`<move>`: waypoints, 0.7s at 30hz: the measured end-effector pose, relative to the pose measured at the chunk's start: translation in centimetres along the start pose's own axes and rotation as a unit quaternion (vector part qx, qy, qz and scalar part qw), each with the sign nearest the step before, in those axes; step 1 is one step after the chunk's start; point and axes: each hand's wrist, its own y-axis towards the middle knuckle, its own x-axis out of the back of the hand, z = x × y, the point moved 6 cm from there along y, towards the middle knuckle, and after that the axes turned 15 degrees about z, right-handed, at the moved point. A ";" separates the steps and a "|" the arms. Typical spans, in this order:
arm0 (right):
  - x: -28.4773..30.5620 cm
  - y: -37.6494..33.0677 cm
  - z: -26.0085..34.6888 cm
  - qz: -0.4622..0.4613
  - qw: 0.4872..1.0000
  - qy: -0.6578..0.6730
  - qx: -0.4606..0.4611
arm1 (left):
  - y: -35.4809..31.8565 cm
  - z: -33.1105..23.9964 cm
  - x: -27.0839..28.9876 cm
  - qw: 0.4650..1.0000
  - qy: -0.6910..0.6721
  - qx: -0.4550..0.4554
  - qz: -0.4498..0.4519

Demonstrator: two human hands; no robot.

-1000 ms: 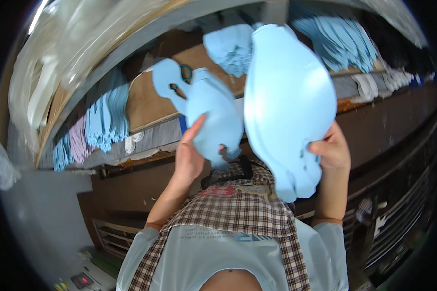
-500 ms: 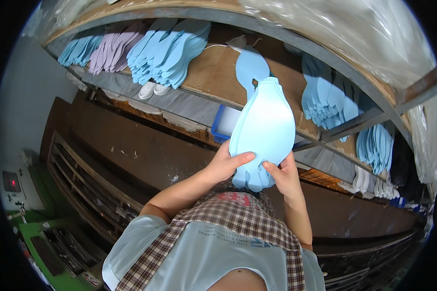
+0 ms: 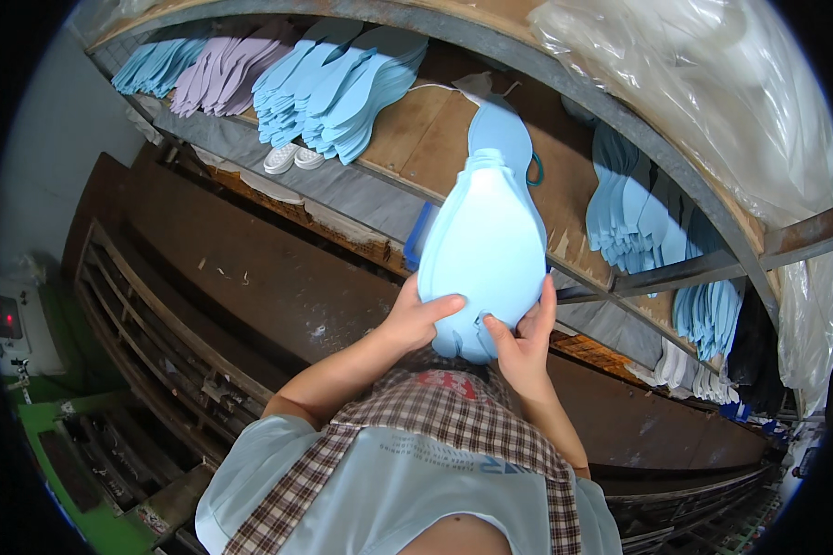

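Observation:
Between my hands is a stack of light blue insoles [image 3: 491, 231], held upright with the narrow ends at the top and notched ends at the bottom. My left hand [image 3: 418, 312] grips the stack's lower left edge, thumb lying across the front. On the lower right, my right hand [image 3: 525, 338] holds it with the thumb pressed near a notch and the fingers up along the side. Another light blue insole [image 3: 502, 132] lies on the wooden shelf just behind the stack, beside a dark green ring [image 3: 536, 169], perhaps a scissors handle.
Fanned piles of blue insoles [image 3: 338, 88] and lilac insoles [image 3: 227, 69] fill the shelf's left; more blue insoles [image 3: 634, 199] hang over its right. Below are white shoes [image 3: 292, 159] and a blue tray [image 3: 420, 236]. A metal bar [image 3: 713, 265] crosses at right. Clear plastic sheeting [image 3: 694, 102] covers the top.
The stack and both hands have shifted slightly left and tilted a little more upright. My right hand's fingers now extend further up the stack's side. The view has turned slightly.

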 end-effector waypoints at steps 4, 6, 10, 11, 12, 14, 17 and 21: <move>-0.5 0.3 -1.0 0.021 0.999 -0.030 -0.007 | -0.4 0.1 0.9 0.998 -0.051 -0.021 -0.034; -0.8 0.7 -1.2 0.042 0.999 -0.017 0.007 | -0.6 0.0 1.3 0.997 -0.054 -0.020 -0.045; -1.3 1.5 -0.7 0.060 0.984 -0.165 0.042 | -0.8 -0.1 2.1 0.995 -0.073 -0.033 -0.067; -1.2 1.6 -0.4 0.054 0.975 -0.209 0.054 | -0.8 -0.1 2.3 0.994 -0.071 -0.033 -0.070; -1.3 1.8 -0.1 0.054 0.965 -0.248 0.064 | -0.7 -0.2 2.4 0.994 -0.070 -0.035 -0.071; -1.3 2.0 0.2 0.074 0.959 -0.262 0.080 | -0.7 -0.1 2.8 0.993 -0.080 -0.041 -0.072; -1.6 2.3 0.6 0.099 0.951 -0.276 0.102 | -0.5 -0.2 3.2 0.992 -0.095 -0.052 -0.062; -1.8 2.6 0.9 0.125 0.951 -0.247 0.141 | -0.6 -0.3 3.6 0.991 -0.092 -0.057 -0.075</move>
